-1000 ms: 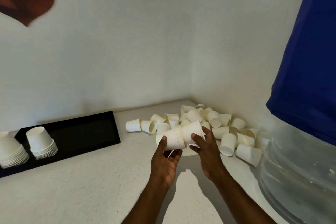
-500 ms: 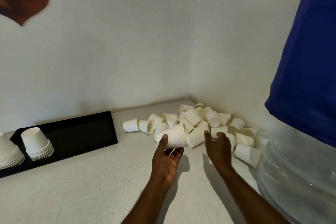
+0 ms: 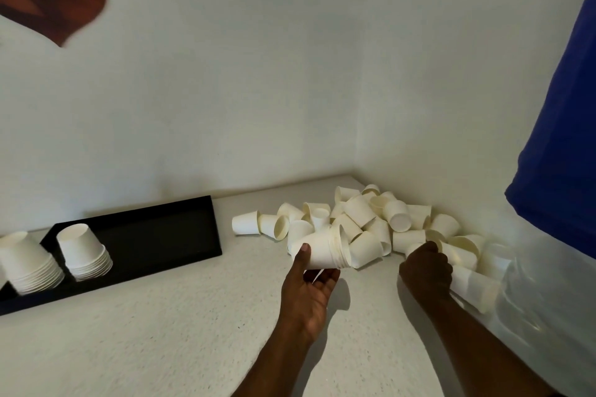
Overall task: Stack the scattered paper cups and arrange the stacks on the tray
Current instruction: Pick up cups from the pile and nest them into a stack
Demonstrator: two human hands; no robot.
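My left hand (image 3: 308,287) holds a stack of white paper cups (image 3: 324,250) on its side, rims pointing right, just above the counter. My right hand (image 3: 425,267) reaches into the pile of scattered white cups (image 3: 371,219) in the corner, its fingers closed around one loose cup (image 3: 414,246) that is mostly hidden by the hand. A black tray (image 3: 154,229) lies at the left with two upside-down cup stacks on it: one (image 3: 84,251) near its middle, another (image 3: 27,263) at its left end.
A large clear water bottle (image 3: 541,300) with a blue top (image 3: 567,138) stands at the right, touching the pile's edge. Walls meet in a corner behind the cups. Speckled counter (image 3: 161,332) stretches in front of the tray.
My right hand let go of the stack after adding a cup, moved right into the pile and closed on a loose cup. The left hand kept the stack nearly still.
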